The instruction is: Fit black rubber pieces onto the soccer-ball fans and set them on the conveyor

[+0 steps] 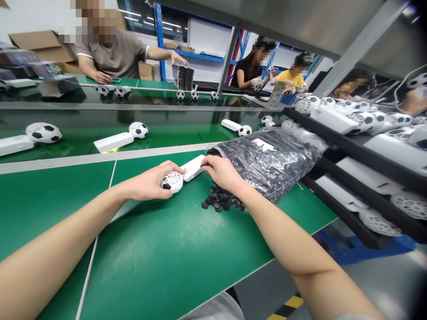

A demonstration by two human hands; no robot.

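**Q:** What is being held by the left hand [150, 182]?

**A:** A white lattice ball shell [172, 182] is being cupped in it, with the fingers being curved closely over its top.

**Q:** And what is being touched by the right hand [223, 173]?

**A:** Its fingertips [204, 165] are being pressed against the end of a white plastic handle [191, 168]. The hand is being kept narrow, but whether the handle is being gripped cannot be told from this view.

**Q:** How is that handle being placed relative to the 2 hands?

**A:** It is being kept between them, just right of the left hand, over a green workbench [173, 253]. Its long axis is being directed diagonally away and rightward, from the ball shell toward the right hand. The right hand is nearer its far end, and the left hand is nearer the end touching the shell.

**Q:** What is being kept around the right hand?

**A:** A black plastic bag [267, 164] is being left just beyond it, while loose black pieces [218, 200] are being scattered on the workbench beneath its wrist. Further right, white lattice units are being stored on a black shelf rack [333, 141].
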